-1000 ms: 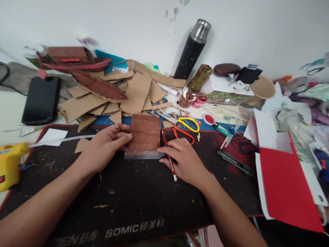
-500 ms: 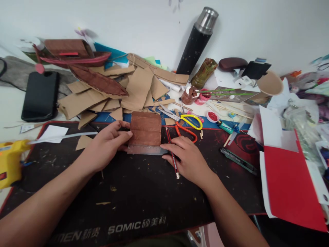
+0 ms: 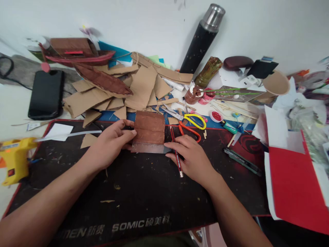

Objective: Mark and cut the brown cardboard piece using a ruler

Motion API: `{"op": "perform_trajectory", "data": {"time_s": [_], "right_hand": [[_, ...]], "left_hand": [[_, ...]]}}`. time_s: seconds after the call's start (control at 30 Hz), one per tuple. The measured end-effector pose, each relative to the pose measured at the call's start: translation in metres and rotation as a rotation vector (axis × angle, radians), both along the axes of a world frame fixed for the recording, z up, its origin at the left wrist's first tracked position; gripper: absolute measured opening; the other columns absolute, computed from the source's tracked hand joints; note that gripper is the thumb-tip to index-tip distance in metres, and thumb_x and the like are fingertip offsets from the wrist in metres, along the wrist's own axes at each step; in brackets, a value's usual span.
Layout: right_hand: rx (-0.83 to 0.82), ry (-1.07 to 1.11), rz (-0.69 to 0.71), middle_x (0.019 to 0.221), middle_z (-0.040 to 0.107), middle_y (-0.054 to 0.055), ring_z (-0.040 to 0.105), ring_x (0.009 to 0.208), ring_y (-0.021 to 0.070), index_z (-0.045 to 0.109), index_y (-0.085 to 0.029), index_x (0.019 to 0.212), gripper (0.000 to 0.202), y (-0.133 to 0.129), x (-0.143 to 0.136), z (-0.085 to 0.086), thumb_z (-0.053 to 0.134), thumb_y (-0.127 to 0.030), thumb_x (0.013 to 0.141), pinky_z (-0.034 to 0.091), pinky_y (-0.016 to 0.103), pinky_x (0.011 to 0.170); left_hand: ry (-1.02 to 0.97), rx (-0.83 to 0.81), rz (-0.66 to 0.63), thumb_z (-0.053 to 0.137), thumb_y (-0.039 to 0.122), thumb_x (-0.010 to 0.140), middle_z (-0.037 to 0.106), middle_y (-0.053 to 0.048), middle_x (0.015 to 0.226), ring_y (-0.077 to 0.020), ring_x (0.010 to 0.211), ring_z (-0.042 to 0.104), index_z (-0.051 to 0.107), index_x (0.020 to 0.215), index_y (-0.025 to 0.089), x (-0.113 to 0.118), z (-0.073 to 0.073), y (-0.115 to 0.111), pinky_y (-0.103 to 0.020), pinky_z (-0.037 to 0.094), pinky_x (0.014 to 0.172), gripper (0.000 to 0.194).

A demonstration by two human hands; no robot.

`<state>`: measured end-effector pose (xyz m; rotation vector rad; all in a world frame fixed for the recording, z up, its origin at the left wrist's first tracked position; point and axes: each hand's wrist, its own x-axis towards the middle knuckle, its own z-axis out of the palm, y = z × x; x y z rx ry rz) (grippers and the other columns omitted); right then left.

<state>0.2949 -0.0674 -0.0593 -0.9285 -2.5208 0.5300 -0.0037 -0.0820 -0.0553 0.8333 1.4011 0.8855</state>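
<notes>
A brown-painted cardboard piece with a crease across its middle lies flat on the black mat. Along its lower edge runs a clear ruler. My left hand grips the cardboard's left edge, thumb on top; its lower fingers are partly hidden near the ruler's left end. At the right end, my right hand pinches the ruler between thumb and forefinger. A red and black pencil is tucked among the same hand's fingers, its eraser end towards me. Scissors with yellow and orange handles lie just beyond the right hand.
Cardboard scraps are heaped behind, beside a model boat. A yellow glue gun lies left, a utility knife right. A brown paint jar and black flask stand at the back. Red paper overhangs the right edge.
The whole view has shifted slightly, so everything appears a little further right. Both hands keep their places on the cardboard and the ruler.
</notes>
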Motion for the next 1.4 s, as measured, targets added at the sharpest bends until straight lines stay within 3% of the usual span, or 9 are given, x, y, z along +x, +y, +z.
{"op": "perform_trajectory", "data": {"time_s": [0.37,1.4], "right_hand": [[0.013,0.019,0.011,0.11,0.076,0.013,0.071,0.1,0.0284,0.079,-0.017,0.132,0.029,0.0024,0.0003,-0.0015,0.069,-0.038,0.115,0.059,0.042,0.088],[0.004,0.008,0.014,0.111,0.077,0.013,0.071,0.101,0.0283,0.079,-0.018,0.133,0.029,0.0032,0.0,-0.0012,0.068,-0.038,0.115,0.059,0.043,0.089]], "left_hand": [[-0.033,0.018,-0.012,0.091,0.051,0.082,0.077,0.0,0.083,-0.0237,0.068,0.073,0.07,0.124,0.026,-0.0007,-0.0037,-0.0013,-0.035,0.062,0.062,0.053],[-0.032,0.014,-0.043,0.09,0.044,0.085,0.076,0.002,0.079,-0.0202,0.066,0.07,0.072,0.124,0.025,-0.0051,-0.0058,-0.0015,-0.03,0.06,0.061,0.048]]}}
